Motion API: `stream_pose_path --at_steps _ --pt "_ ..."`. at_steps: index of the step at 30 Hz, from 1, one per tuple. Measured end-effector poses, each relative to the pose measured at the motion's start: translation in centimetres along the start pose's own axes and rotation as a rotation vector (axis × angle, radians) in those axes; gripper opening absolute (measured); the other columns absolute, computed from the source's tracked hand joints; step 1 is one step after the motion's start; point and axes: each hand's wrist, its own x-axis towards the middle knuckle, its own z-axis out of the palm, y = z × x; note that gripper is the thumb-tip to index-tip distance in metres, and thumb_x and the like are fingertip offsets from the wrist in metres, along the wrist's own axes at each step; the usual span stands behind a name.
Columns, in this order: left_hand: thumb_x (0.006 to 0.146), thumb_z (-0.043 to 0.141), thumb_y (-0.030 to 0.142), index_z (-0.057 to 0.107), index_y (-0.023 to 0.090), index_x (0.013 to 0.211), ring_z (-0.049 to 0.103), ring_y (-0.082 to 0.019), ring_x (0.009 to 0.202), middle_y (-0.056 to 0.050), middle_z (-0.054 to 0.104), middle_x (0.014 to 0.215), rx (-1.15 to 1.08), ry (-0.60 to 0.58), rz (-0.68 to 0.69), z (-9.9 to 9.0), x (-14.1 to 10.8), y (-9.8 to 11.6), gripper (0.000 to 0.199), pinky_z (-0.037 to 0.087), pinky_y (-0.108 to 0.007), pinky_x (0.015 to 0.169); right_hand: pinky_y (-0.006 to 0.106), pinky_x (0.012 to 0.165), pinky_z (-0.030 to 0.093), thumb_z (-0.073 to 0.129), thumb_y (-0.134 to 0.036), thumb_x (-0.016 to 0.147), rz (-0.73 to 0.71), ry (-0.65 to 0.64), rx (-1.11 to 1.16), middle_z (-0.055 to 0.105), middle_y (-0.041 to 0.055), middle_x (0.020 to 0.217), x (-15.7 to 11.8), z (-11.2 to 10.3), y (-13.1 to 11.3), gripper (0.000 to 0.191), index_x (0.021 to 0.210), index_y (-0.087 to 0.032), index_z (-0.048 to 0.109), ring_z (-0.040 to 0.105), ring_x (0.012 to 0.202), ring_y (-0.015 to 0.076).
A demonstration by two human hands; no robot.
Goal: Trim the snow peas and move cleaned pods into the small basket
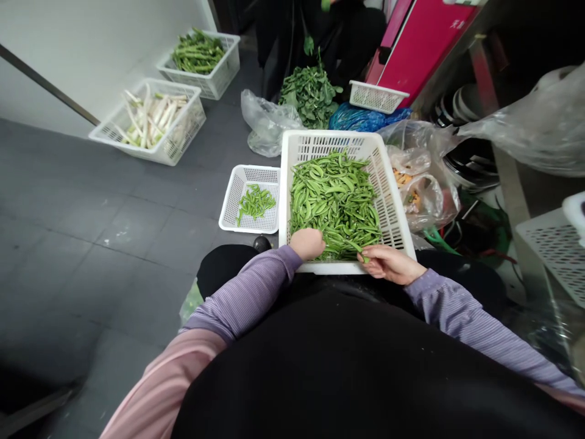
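A large white plastic basket [398,213] stands against my lap, heaped with green pea pods [333,198]. Over its near left part is my left hand [308,244], the fingers curled closed; what they hold, if anything, is hidden. My right hand [390,263] rests at the near right rim, its thumb and fingers pinching one pea pod [364,258]. To the left of the large basket sits a smaller white basket [223,210] with a small pile of green pods [256,202] in it.
Two white baskets of vegetables, one with white stalks [153,122], one with green stems [198,52], stand at the far left. Leafy greens [311,94] lie ahead near another person in dark clothes. Plastic bags [423,183] and a metal frame [512,183] crowd the right.
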Motion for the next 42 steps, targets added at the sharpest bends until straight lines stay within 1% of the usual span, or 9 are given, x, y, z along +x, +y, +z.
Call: stream_pose_path --at_steps 4,7,14,18,25,29,33,37,42 --pt "0.082 0.046 0.030 0.032 0.014 0.134 0.058 -0.019 0.097 -0.013 0.048 0.122 -0.024 0.118 0.256 0.4 -1.1 1.4 0.056 0.047 -0.025 0.078 0.018 0.036 0.010 0.060 -0.029 0.062 0.003 0.000 -0.037 0.030 -0.0074 0.045 0.3 0.0 0.2 0.019 0.061 -0.015 0.048 0.023 0.037 0.0030" --pt "0.089 0.036 0.033 0.046 0.016 0.123 0.058 -0.018 0.095 -0.010 0.053 0.113 0.022 0.084 0.383 0.3 -1.2 1.8 0.039 0.046 -0.025 0.076 0.019 0.036 0.012 0.053 -0.032 0.065 -0.008 -0.040 -0.171 0.028 -0.0073 0.045 0.6 0.2 -0.2 0.018 0.060 -0.017 0.045 0.022 0.037 0.0044" --pt "0.086 0.039 0.023 0.065 0.013 0.081 0.061 -0.020 0.076 -0.011 0.065 0.083 0.164 -0.109 0.561 -0.2 -1.1 1.9 0.028 0.045 -0.028 0.066 0.028 0.060 0.041 0.050 -0.032 0.078 -0.196 0.119 -1.552 0.062 0.0103 0.075 0.3 3.1 -0.8 0.018 0.077 -0.016 0.057 0.058 0.067 0.0199" --pt "0.083 0.043 0.020 0.063 0.014 0.068 0.057 -0.014 0.066 -0.005 0.063 0.068 -0.045 -0.164 0.590 -1.1 -1.1 1.4 0.025 0.042 -0.023 0.064 0.030 0.068 0.042 0.038 -0.016 0.084 -0.265 0.152 -1.872 0.065 0.0158 0.082 0.4 4.5 -1.3 0.021 0.085 -0.012 0.059 0.061 0.076 0.0225" --pt "0.088 0.032 0.024 0.057 0.011 0.074 0.047 -0.005 0.050 0.001 0.056 0.061 -0.653 -0.127 0.510 -2.6 -0.8 0.6 0.031 0.040 -0.017 0.053 0.027 0.062 0.043 0.033 -0.040 0.089 -0.570 0.158 -1.006 0.058 0.0030 0.062 0.6 3.0 -1.6 0.033 0.073 -0.020 0.053 0.054 0.057 0.0144" --pt "0.082 0.040 0.018 0.063 0.010 0.074 0.058 -0.015 0.071 -0.008 0.064 0.076 -0.214 -0.129 0.363 -0.9 0.0 0.9 0.026 0.045 -0.025 0.067 0.030 0.066 0.045 0.037 -0.049 0.085 -0.753 0.660 -0.456 0.060 0.0044 0.076 2.1 -0.6 -1.5 0.032 0.085 -0.021 0.052 0.055 0.064 0.0145" --pt "0.075 0.047 0.016 0.067 0.010 0.094 0.060 -0.025 0.089 -0.016 0.063 0.099 0.068 -0.321 0.175 0.9 0.6 0.3 0.028 0.047 -0.032 0.074 0.030 0.066 0.045 0.038 -0.042 0.084 -0.569 0.992 -0.823 0.061 0.0074 0.082 3.9 -5.9 -2.6 0.031 0.090 -0.019 0.058 0.056 0.072 0.0175" --pt "0.075 0.049 0.021 0.059 0.019 0.114 0.059 -0.025 0.096 -0.015 0.056 0.115 0.103 -0.303 0.176 1.2 0.7 -0.1 0.041 0.048 -0.032 0.076 0.032 0.072 0.044 0.049 -0.024 0.079 -0.124 0.712 -1.656 0.060 0.0136 0.098 5.3 -7.0 -2.8 0.023 0.096 -0.015 0.063 0.058 0.088 0.0241" --pt "0.079 0.044 0.022 0.060 0.017 0.112 0.060 -0.023 0.093 -0.013 0.057 0.112 0.074 -0.202 0.209 0.9 0.7 0.0 0.037 0.048 -0.031 0.078 0.034 0.067 0.045 0.046 -0.023 0.082 0.054 0.656 -1.893 0.057 0.0197 0.104 6.8 -6.0 -2.4 0.029 0.103 -0.009 0.060 0.061 0.086 0.0277"
